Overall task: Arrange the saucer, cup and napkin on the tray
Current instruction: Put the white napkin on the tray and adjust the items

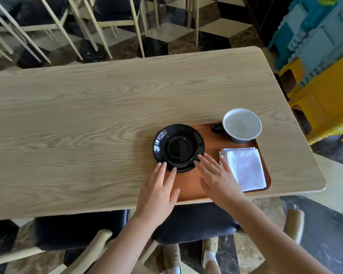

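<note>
While both bare hands hover flat over the near left part of the rectangular orange-brown wooden tray, nothing is gripped. The left hand has its fingers spread and extended, tips at the near rim of the glossy black round saucer. The right hand is likewise splayed, its fingertips touching or just beside the saucer's near right rim. That saucer overlaps the tray's left edge. At the far right corner stands the cup, white inside with a dark outside and handle. A folded white cloth napkin lies along the tray's right side. Everything rests on the pale wooden table.
</note>
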Motion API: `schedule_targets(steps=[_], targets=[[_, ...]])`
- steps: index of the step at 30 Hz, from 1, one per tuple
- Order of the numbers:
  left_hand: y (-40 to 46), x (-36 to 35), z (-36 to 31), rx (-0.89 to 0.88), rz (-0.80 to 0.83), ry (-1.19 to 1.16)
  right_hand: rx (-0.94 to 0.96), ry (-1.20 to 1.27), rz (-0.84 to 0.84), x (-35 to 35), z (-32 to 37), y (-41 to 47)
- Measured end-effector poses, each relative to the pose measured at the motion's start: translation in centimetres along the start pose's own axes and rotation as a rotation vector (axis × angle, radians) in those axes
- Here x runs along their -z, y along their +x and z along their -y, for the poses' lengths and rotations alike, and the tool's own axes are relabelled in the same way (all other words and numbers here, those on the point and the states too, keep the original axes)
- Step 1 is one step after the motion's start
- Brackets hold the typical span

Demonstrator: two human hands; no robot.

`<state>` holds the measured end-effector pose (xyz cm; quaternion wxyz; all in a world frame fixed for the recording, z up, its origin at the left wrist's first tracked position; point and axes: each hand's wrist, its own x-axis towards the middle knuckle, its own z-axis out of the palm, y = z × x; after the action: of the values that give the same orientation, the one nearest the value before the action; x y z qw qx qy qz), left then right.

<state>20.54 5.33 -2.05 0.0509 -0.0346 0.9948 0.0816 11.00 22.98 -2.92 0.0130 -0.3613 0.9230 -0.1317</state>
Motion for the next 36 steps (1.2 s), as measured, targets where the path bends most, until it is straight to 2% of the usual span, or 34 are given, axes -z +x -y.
schedule_targets(steps=[16,28,31,36], targets=[[-3.2,-0.6,0.4,-0.085,0.039,-0.047,0.022,0.025,-0.008,0.0,0.8,-3.2],[-3.1,0.4,0.1,-0.085,0.084,0.059,0.005,0.010,-0.004,0.1,1.2,-3.3],[-2.1,2.2,-0.6,-0.120,0.010,0.042,0.005,0.036,-0.044,1.3,1.0,-2.7],[4.8,5.3,-2.7,-0.207,-0.206,0.006,-0.161,0.038,-0.278,5.3,-2.9,0.7]])
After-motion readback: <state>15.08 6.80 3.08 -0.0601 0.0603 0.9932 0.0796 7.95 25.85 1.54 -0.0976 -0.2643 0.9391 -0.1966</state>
